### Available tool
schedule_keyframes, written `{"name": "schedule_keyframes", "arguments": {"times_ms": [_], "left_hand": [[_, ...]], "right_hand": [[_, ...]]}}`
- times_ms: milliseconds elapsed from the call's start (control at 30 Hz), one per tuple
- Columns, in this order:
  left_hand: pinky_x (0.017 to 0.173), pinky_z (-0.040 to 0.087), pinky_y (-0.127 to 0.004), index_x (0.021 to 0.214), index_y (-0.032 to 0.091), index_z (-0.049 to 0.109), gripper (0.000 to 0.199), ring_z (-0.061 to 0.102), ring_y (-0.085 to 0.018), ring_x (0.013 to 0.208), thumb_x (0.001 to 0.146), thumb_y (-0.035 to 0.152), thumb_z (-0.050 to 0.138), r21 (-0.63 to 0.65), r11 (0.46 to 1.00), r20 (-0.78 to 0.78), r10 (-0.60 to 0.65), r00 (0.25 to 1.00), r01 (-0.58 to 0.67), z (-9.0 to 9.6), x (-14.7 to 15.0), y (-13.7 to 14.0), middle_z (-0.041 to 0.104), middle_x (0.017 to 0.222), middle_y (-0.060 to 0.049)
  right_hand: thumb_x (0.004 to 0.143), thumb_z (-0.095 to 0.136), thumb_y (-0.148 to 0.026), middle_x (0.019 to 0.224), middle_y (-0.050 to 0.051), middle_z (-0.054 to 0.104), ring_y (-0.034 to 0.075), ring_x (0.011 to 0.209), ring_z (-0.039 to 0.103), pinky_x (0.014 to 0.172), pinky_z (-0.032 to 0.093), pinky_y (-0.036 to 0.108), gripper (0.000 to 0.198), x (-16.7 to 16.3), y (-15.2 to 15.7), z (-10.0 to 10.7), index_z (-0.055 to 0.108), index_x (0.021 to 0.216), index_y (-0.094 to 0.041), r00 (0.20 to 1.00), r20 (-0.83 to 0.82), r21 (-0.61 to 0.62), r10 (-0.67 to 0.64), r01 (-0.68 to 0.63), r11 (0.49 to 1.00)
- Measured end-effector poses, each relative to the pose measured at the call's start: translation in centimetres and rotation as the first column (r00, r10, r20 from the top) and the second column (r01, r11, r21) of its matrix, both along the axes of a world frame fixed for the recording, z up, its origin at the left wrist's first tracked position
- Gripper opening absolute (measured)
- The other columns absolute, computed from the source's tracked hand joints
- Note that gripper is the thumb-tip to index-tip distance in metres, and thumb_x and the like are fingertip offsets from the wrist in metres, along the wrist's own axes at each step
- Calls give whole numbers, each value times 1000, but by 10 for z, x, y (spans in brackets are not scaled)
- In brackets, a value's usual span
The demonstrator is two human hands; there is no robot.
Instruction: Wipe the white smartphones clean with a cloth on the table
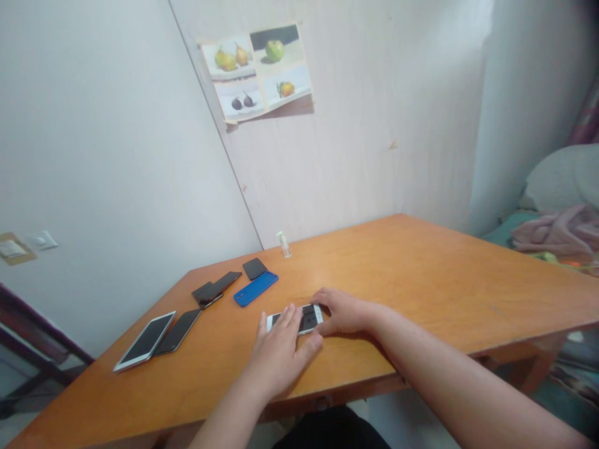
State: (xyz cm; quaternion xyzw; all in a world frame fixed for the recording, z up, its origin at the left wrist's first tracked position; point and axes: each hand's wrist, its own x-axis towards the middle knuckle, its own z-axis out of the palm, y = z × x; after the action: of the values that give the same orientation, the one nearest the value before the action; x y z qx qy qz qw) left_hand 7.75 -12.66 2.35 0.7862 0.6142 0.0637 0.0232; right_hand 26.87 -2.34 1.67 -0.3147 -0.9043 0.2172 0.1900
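White-framed smartphone (pixel 309 318), lying flat on the wooden surface (pixel 421 268) near its front edge. The dark, glossy screen faces upward, partly covered; the long axis runs roughly left to right.

The single camera, worn on the person's head, looks forward and down from above the near side of the orange-brown wooden table (pixel 444 280). It faces the pale, flat wall (pixel 374 137) filling much of the upper frame, with the bare left hand (pixel 278 354) and bare right hand (pixel 345 311) close below centre.
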Motion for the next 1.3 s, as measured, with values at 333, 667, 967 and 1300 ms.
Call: {"name": "schedule_keyframes", "arguments": {"times_ms": [333, 667, 967, 1300], "left_hand": [[119, 5, -64, 153, 19, 30, 84, 22, -31, 149, 90, 74, 27, 15, 998, 0, -54, 999, 54, -1, 13, -1, 28, 160, -13], [119, 6, -64, 154, 18, 28, 86, 21, -31, 150, 90, 75, 27, 33, 998, -9, -46, 999, 46, -4, 16, 3, 26, 160, -14], [118, 5, -66, 152, 18, 33, 82, 25, -32, 148, 92, 72, 24, 25, 999, 13, 26, 1000, -26, -1, 19, 12, 31, 158, -15], [117, 10, -68, 151, 17, 34, 83, 27, -33, 148, 91, 73, 22, -5, 1000, 14, -3, 1000, 3, 5, 26, 20, 33, 158, -14]], "right_hand": [[59, 79, -63, 104, 10, 63, 26, 95, 57, 81, 44, 34, 64, 1, 4, -8, 66, 100, -16, 991, 37, 71, -125, 122, 990], [64, 77, -61, 106, 11, 65, 28, 97, 59, 83, 44, 36, 60, 3, 3, -4, 68, 104, -17, 993, 74, 73, -97, 92, 993], [64, 79, -54, 107, 9, 66, 28, 100, 60, 85, 44, 35, 53, 2, 4, -2, 69, 104, -20, 995, 59, 54, -79, 76, 996], [68, 77, -49, 113, 10, 66, 29, 105, 59, 92, 43, 37, 53, 2, 8, -7, 69, 112, -20, 997, 53, 61, -51, 47, 997]]}}
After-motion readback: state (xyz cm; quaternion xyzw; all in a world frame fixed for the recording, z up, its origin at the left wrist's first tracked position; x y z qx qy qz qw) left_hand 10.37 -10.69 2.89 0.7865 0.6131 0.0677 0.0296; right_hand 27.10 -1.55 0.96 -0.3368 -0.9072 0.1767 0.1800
